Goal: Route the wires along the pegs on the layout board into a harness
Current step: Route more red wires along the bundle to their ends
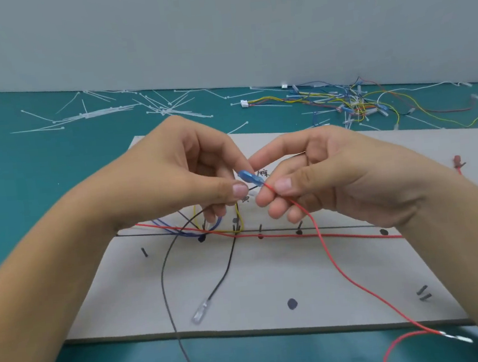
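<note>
Two hands are held above the layout board. A red wire is pinched by the right hand just behind its blue terminal, whose long axis is tilted, tip up-left toward the left hand. From there the wire trails down across the board to the counter. A black wire is pinched in the left hand's curled fingers.

Pale grey wall behind teal tabletop — possibly cutting mat; light even, soft.
</note>
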